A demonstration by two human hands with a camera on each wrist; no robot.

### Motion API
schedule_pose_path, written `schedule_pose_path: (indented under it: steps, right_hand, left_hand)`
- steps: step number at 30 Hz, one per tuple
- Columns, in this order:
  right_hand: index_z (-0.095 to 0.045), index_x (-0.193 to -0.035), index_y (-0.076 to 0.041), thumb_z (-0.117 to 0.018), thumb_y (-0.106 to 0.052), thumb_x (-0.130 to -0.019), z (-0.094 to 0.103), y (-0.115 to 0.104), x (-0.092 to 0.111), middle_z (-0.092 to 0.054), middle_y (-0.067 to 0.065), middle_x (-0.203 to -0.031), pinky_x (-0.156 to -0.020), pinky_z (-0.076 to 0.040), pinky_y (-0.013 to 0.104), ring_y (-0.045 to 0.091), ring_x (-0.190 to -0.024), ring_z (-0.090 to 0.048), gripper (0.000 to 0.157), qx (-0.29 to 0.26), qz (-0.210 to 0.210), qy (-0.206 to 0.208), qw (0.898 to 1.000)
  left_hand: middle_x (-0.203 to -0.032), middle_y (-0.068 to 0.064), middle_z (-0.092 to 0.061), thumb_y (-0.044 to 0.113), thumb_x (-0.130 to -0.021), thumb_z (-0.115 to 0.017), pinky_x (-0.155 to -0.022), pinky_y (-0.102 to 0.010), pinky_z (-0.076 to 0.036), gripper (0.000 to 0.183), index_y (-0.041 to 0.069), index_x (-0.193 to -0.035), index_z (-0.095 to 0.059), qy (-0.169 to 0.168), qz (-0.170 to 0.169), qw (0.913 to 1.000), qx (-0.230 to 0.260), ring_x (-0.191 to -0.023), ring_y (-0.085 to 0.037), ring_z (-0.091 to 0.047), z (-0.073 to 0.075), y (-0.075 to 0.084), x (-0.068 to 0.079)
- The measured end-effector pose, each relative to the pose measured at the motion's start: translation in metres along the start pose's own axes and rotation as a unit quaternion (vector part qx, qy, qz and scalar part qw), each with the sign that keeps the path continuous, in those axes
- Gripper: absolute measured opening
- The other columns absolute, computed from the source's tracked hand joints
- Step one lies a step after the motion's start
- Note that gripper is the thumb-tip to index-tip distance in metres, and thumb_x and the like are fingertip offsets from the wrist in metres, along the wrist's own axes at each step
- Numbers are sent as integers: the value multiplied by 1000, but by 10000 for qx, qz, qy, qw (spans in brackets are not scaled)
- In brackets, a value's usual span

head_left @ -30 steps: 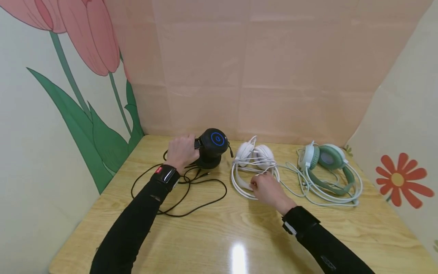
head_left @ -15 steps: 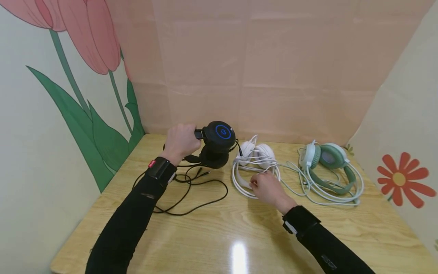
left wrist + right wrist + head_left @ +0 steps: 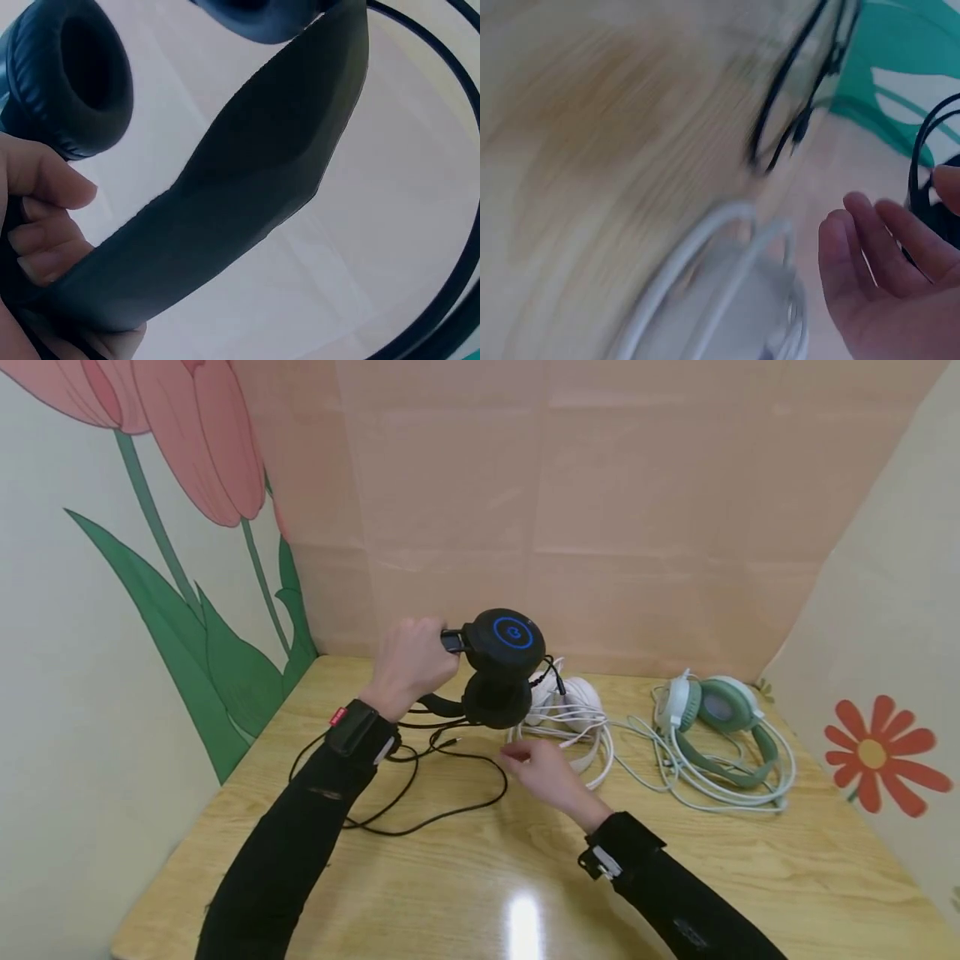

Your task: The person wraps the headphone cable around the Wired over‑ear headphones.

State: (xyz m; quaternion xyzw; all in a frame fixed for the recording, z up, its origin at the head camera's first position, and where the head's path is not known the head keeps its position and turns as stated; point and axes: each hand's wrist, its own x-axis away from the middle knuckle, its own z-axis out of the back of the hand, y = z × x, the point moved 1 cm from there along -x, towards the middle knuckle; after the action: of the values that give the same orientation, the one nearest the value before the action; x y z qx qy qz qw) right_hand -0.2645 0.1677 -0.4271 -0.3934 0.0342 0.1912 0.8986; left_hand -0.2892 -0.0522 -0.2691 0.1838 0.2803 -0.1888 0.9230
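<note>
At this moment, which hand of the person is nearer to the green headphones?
The right hand. It is left of the green headphones, near the front of the white headphones. The left hand is farther to the left, holding the black headphones.

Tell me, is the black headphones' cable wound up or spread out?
Spread out: the head view shows the black cable in loose, crossing loops on the table, while the left hand grips the black headphones.

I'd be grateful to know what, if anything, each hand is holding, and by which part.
The left hand holds the black headphones by the headband, close to one earcup; the right hand holds nothing.
</note>
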Motion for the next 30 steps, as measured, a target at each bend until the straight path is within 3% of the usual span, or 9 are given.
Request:
schedule_pose_path:
  steps: [4,10,12,18,21,24,26,28,30]
  right_hand:
    - [-65,-130,2,-65,-28,-98,-16,-13,-9,-66,16,-129,-99,-50,46,30,-119,-63,43,-1403,-689,-217,9875]
    - [-49,-144,4,-61,-24,-101,-38,-18,-22,-49,22,-149,-113,-34,55,35,-138,-46,53,-3729,-1373,-420,9167]
    - [-52,-139,7,-60,-21,-102,-42,-17,-24,-51,22,-146,-114,-32,56,37,-139,-44,47,-3999,-1408,-337,9050]
    - [-62,-121,11,-50,-17,-106,-46,-13,-19,-67,21,-124,-114,-34,52,34,-129,-55,34,-4415,-1185,-391,8886]
    - [-62,-106,7,-41,-14,-109,-44,-15,-14,-72,17,-100,-106,-44,48,30,-105,-69,30,-4996,-1132,-442,8577]
    - [-58,-94,-2,-37,-13,-108,-41,-18,-8,-66,7,-82,-93,-53,44,25,-82,-70,28,-5642,-1487,-256,8117]
    - [-54,-93,-4,-36,-13,-107,-38,-18,-3,-62,5,-80,-88,-54,43,24,-78,-68,25,-5897,-1819,-43,7869]
    - [-53,-94,-3,-36,-14,-106,-32,-16,2,-62,7,-84,-88,-55,44,27,-83,-68,23,-6022,-2017,133,7723]
    - [-52,-95,-1,-35,-15,-105,-24,-12,6,-64,11,-87,-90,-54,46,30,-88,-68,25,-6069,-2102,230,7661]
  left_hand:
    - [-60,1,-36,12,-83,-57,-49,-29,-26,22,12,-65,-45,-48,142,9999,58,-51,-19,-37,5,7,-1]
    - [-59,1,-36,12,-83,-56,-49,-29,-26,21,12,-65,-46,-127,272,9994,189,-51,-19,-38,7,13,-3]
    - [-59,1,-37,12,-84,-56,-49,-29,-26,22,12,-65,-46,-139,299,9991,249,-51,-19,-39,6,14,-4]
    - [-59,1,-36,13,-85,-56,-49,-29,-26,24,12,-63,-46,-162,356,9986,350,-51,-19,-39,6,16,-6]
    - [-59,1,-36,12,-85,-56,-49,-29,-26,24,12,-63,-45,-206,372,9983,397,-51,-18,-38,6,15,-6]
    - [-60,1,-36,10,-85,-55,-50,-29,-26,23,11,-64,-45,-260,379,9977,503,-51,-18,-37,5,13,-5]
    - [-60,1,-36,9,-85,-55,-51,-29,-26,22,11,-65,-46,-316,397,9971,563,-52,-19,-38,4,11,-5]
    - [-60,0,-37,9,-85,-55,-52,-29,-27,22,11,-65,-47,-353,406,9968,599,-53,-19,-38,4,9,-4]
    - [-61,0,-38,9,-86,-55,-52,-29,-28,21,10,-66,-47,-388,429,9966,594,-53,-19,-39,4,7,-4]
